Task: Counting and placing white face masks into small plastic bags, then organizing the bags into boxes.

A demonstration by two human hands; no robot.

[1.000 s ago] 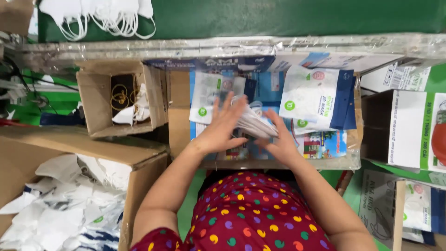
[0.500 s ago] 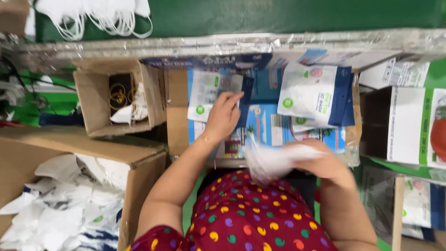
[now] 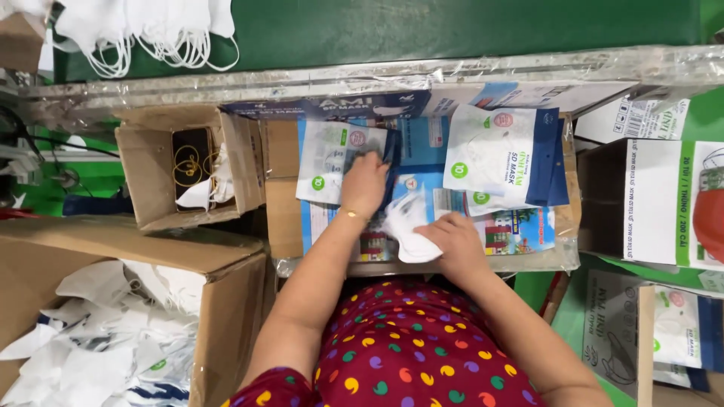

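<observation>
My left hand (image 3: 363, 185) rests on a white and blue mask pouch (image 3: 332, 160) lying on the work tray (image 3: 422, 264), fingers gripping its right edge. My right hand (image 3: 452, 241) holds a small stack of folded white face masks (image 3: 403, 226) just to the right of that pouch. A second pile of matching pouches (image 3: 501, 154) lies at the tray's right side. My arms reach forward over a dark red dress with coloured dots (image 3: 407, 347).
A small open cardboard box (image 3: 185, 166) with rubber bands stands at the left. A large carton (image 3: 90, 316) of loose white masks sits at lower left. Printed cartons (image 3: 664, 200) stand at the right. More white masks (image 3: 143, 30) hang over a green surface at the back.
My hands parted: the left reached forward onto the pouch, and the right pulled the stack of masks toward me, then brought it back beside the pouch.
</observation>
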